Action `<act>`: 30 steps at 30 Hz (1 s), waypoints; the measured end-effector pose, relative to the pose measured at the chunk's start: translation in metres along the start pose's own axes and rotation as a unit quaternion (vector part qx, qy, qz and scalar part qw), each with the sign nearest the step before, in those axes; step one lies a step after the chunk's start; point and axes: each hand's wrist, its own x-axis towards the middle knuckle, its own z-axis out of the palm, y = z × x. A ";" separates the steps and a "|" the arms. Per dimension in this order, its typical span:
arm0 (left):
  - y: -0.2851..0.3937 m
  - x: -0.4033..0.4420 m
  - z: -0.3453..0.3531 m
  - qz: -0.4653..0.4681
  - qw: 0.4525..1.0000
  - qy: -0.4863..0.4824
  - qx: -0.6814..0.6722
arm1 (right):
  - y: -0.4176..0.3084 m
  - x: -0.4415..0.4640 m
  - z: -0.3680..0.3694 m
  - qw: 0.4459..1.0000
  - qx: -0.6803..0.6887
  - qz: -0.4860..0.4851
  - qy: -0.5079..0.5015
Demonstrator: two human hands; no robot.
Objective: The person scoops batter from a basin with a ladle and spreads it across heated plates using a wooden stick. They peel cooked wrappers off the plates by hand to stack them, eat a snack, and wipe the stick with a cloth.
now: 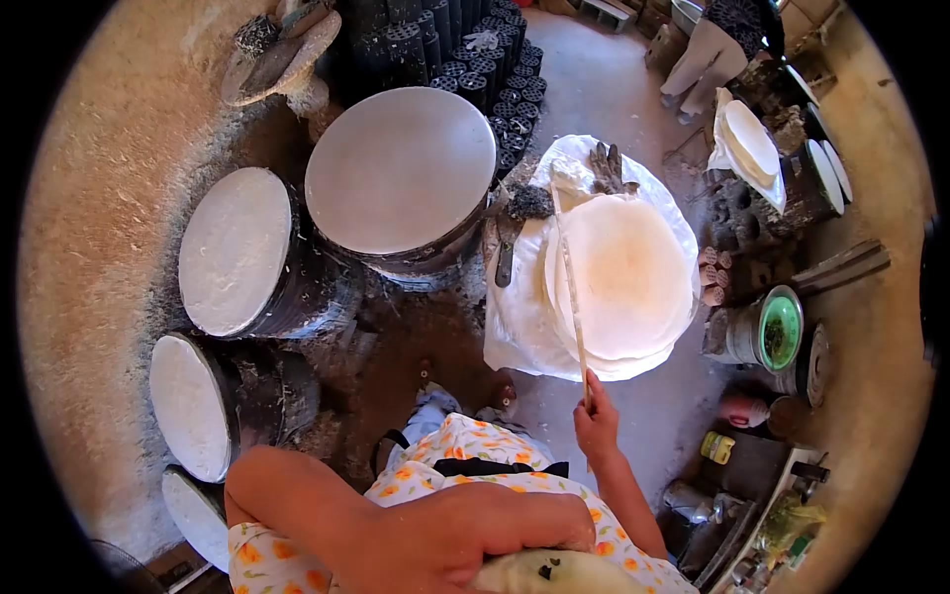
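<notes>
Right hand (597,426) has its fingers wrapped snugly around a skinny, straight wooden stick (568,282), which crosses the left side of a stack of pale sheets (628,277). Those are thin, round, matte and kinda toasty tan mid-top, piled on a crinkly white cover (515,337) beside a sooty dark glove (609,170). Left hand (465,530) is curled around a pale, rounded thing with green flecks (564,574); looks like food, but the frame cuts it off. Over left, a big smooth grey disc (401,168) tops a grimy drum (426,267).
</notes>
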 end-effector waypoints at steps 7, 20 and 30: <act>0.034 -0.033 -0.037 -0.087 0.993 0.050 -0.067 | -0.027 0.013 0.035 0.999 0.003 0.031 -0.007; 0.074 -0.078 -0.063 -0.085 0.995 0.040 0.016 | -0.067 0.013 0.091 0.987 0.117 0.067 0.084; 0.068 -0.064 -0.048 -0.087 0.988 0.101 -0.076 | -0.066 0.028 0.065 0.983 0.153 0.074 0.073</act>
